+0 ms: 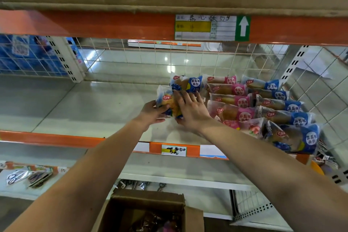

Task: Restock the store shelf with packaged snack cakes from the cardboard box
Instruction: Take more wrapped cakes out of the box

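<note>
A blue snack cake pack point(167, 102) is gripped over the shelf point(94, 105) by the left hand point(152, 112) and clasped under the spread fingers of the right hand point(192, 112).

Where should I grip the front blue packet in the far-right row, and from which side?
Probably take the front blue packet across its near end, coming from the open shelf front. It leans back on the blue row behind, pink packets crowd its left and the wire mesh its right.

At centre the blue snack packs point(195, 83) read 蓝莓味面包, the pink packs point(243, 101) 草莓味; lower shelf tag point(174, 150) says 面包; upper label point(207, 28) bears a white arrow
</note>
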Available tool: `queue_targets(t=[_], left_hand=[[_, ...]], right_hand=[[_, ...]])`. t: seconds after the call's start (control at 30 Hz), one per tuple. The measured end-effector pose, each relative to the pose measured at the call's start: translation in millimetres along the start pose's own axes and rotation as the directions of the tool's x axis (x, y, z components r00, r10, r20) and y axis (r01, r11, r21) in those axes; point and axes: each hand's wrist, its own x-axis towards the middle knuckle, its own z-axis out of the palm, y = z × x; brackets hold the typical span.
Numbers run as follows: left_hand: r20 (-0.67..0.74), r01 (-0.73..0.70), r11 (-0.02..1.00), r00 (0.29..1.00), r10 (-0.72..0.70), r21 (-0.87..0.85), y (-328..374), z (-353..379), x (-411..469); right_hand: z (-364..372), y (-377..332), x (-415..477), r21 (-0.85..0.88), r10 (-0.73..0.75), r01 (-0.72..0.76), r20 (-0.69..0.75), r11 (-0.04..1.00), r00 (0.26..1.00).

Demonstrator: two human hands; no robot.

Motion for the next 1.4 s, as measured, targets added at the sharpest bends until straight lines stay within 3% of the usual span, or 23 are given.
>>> queue_targets(t=[0.07,0.1,0.17,0.2,0.3,0.37,0.43,0.6,0.77,1.4], left_hand=[[-0.045,-0.030,0.996,0.998,0.034,0.089,0.7,4.4,6.6],[-0.075,-0.071,0.963,0.993,0.093,0.259,1.2,5.7,10.9],[-0.072,-0.136,0.767,0.970,0.231,0.627,0.9,7.3,17.5],[-0.056,-0.155,0.686,0.960,0.275,0.711,-0.3,7.0,21.3],[-0.038,-0.164,0.523,0.934,0.354,0.836,-10.2,1.4,31.8],[0.009,-0.150,0.361,0.931,0.365,0.920,-17.4,-1.1,34.4],[0.060,-0.161,0.264,0.934,0.353,0.951,-23.5,-3.3,34.8],[0.074,-0.155,0.260,0.952,0.297,0.953,-36.2,-11.3,39.7],[0.110,-0.177,0.193,0.943,0.314,0.965,-44.4,-15.5,40.1],[0.106,-0.177,0.229,0.951,0.291,0.957,-50.7,-18.6,43.7]], right_hand=[[2.6,-1.7,6.6,-0.009,0.029,-0.029,-0.012,1.000,1.000],[4.4,-0.9,9.4,-0.018,0.037,-0.037,-0.014,0.999,0.999],[8.1,2.7,15.2,-0.033,0.049,-0.049,0.002,0.998,0.999],[9.6,4.5,17.8,-0.045,0.056,-0.055,0.020,0.997,0.998],[14.6,10.4,23.9,-0.072,0.086,-0.083,0.049,0.994,0.995],[17.9,13.7,26.5,-0.085,0.121,-0.116,0.064,0.990,0.991],[20.6,15.6,29.5,-0.097,0.154,-0.146,0.085,0.984,0.984],[25.3,18.1,40.6,-0.084,0.174,-0.166,0.102,0.983,0.979],[38.4,21.5,49.3,-0.048,0.146,-0.141,0.146,0.989,0.978],[46.6,17.8,61.3,-0.015,0.265,-0.269,0.218,0.963,0.939]])
